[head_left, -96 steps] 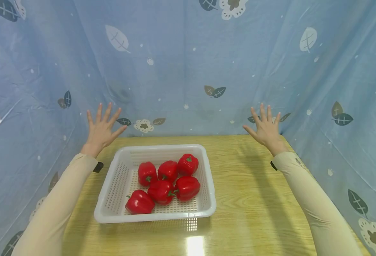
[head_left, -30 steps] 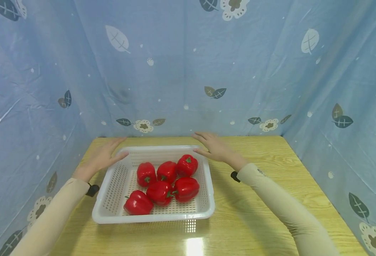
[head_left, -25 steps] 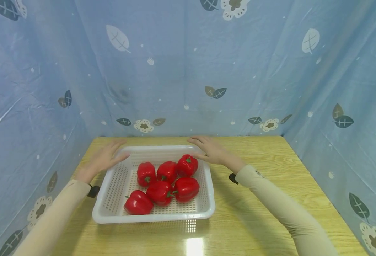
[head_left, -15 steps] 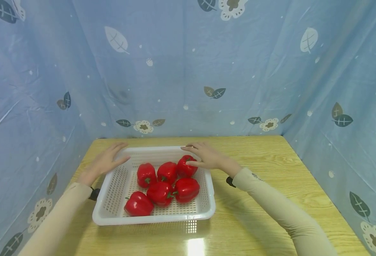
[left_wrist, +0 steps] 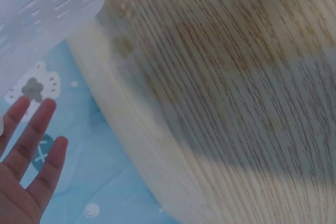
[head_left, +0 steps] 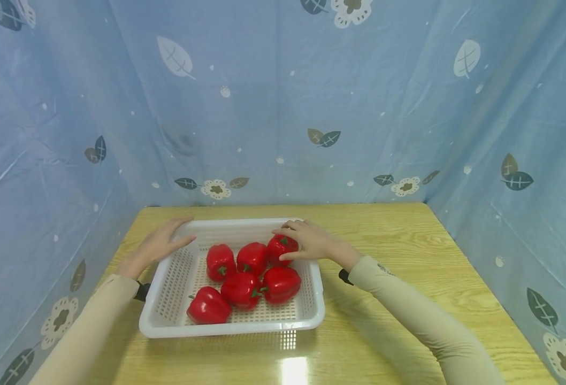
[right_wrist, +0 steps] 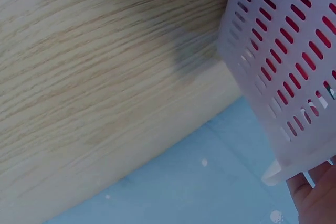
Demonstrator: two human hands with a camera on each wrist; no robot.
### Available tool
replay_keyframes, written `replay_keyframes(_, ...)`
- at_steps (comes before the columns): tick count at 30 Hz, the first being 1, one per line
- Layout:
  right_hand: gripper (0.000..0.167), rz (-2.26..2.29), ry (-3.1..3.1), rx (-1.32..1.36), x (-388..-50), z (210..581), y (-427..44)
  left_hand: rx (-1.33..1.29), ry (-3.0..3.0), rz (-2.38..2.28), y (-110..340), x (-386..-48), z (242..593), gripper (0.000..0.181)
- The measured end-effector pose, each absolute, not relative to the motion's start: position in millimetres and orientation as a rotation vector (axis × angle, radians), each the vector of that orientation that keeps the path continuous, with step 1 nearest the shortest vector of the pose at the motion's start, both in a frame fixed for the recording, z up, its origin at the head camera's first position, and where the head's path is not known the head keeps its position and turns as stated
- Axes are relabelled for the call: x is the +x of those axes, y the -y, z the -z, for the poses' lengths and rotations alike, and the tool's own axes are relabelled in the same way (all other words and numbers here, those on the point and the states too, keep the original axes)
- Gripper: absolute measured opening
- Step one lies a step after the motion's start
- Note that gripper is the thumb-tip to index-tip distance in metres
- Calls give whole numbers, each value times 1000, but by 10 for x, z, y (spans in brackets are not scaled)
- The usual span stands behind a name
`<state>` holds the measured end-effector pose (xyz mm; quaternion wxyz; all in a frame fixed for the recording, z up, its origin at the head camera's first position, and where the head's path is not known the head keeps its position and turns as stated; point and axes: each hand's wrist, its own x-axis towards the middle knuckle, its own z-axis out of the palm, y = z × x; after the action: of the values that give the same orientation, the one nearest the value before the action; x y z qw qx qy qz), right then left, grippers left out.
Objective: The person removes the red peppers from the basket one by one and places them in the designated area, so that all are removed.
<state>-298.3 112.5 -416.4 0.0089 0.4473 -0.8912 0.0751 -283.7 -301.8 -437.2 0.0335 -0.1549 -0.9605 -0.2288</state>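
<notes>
A white slotted basket (head_left: 232,330) holds several red bell peppers with green stems. At its back right corner, my right hand (head_left: 316,241) reaches over the rim, with fingers and thumb spread around the back right pepper (head_left: 278,247); whether they touch it I cannot tell. The right wrist view shows part of that hand (right_wrist: 319,198) beyond the basket wall (right_wrist: 262,72). My left hand (head_left: 155,246) is at the back left corner, fingers extended and holding nothing. In the left wrist view its spread fingers (left_wrist: 31,142) are below the basket's wall (left_wrist: 58,14).
The basket stands on a wood-grain table (head_left: 384,321), left of centre. Blue patterned cloth (head_left: 264,107) hangs behind the table and along both sides. Other peppers lie at the basket's front left (head_left: 209,306), middle (head_left: 239,291) and right (head_left: 281,285).
Both hands have come down and inward from their raised, wide-apart position. Most recently my right hand has moved left and lower, over the back right pepper. The peppers look unmoved.
</notes>
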Motion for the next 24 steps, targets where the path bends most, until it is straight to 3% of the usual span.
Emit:
replay_keyframes(9,71,-244,2831,1394,-2954,4150,-1094,-515,2925,825,3042,-2865,4394,66)
replay_keyframes(24,59,-328,2826,1434,-2946,4144,-1072,-537,2899,947,3046,-2879,4421,62)
